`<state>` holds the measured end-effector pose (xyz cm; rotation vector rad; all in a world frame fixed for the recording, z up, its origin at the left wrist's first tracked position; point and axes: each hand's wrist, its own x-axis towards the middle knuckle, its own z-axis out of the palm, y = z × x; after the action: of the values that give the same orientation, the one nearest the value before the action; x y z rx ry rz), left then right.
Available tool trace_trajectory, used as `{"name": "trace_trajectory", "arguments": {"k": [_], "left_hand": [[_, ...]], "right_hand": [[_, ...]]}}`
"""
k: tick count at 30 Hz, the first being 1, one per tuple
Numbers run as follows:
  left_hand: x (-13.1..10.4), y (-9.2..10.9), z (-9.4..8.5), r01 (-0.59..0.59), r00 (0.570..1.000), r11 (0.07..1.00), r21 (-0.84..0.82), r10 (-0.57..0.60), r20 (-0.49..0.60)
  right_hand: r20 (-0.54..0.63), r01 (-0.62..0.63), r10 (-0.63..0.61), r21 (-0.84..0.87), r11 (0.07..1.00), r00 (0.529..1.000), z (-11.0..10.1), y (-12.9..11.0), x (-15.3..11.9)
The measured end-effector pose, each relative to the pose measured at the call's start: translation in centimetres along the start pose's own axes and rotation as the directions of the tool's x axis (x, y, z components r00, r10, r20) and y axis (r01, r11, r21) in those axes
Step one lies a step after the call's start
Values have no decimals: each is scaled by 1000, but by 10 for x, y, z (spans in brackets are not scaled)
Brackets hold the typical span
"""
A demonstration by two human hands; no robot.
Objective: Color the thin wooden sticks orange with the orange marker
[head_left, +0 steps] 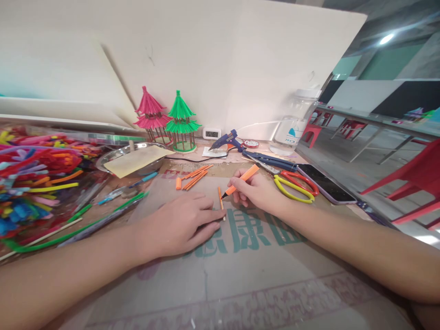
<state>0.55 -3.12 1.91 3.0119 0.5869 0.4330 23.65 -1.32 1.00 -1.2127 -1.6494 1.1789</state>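
My right hand [244, 189] grips an orange highlighter [242, 180], its dark tip against a small thin stick [220, 198]. The stick is orange on its upper part and pale at its near end. My left hand [187, 222] lies flat with fingers stretched out, the index fingertip pressing the stick down near its pale end. Beyond my left hand lie several orange sticks [196, 177] in a loose group. The orange highlighter cap [178, 183] stands beside them. All of this is on a translucent sheet [220, 284] over printed characters.
Colourful pipe cleaners [41, 183] are heaped at left, near a metal dish [103, 161] with a yellow card. Pink [150, 114] and green [183, 121] pagoda models stand behind with a glue gun [227, 140]. Scissors [295, 187], a phone [325, 183] and a plastic jug [292, 121] are at right.
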Motion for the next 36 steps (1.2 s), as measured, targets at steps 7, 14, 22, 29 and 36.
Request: {"name": "trace_trajectory", "arguments": {"k": [7, 14, 22, 29, 36], "left_hand": [[1, 0, 0, 3, 1000, 1000, 0, -3, 28], [0, 0, 0, -11, 1000, 1000, 4, 11, 8], [0, 1, -1, -5, 1000, 1000, -2, 5, 9], [0, 1, -1, -7, 1000, 1000, 5, 7, 0], [0, 0, 1, -8, 1000, 1000, 13, 8, -3]], "right_hand": [[69, 3, -3, -7, 1000, 998, -1, 0, -2], [64, 8, -8, -2, 1000, 998, -1, 1, 0], [45, 20, -20, -4, 1000, 999, -1, 2, -1], [-8, 16, -16, -30, 999, 1000, -1, 1, 2], [114, -6, 10, -29, 1000, 993, -2, 1, -2]]}}
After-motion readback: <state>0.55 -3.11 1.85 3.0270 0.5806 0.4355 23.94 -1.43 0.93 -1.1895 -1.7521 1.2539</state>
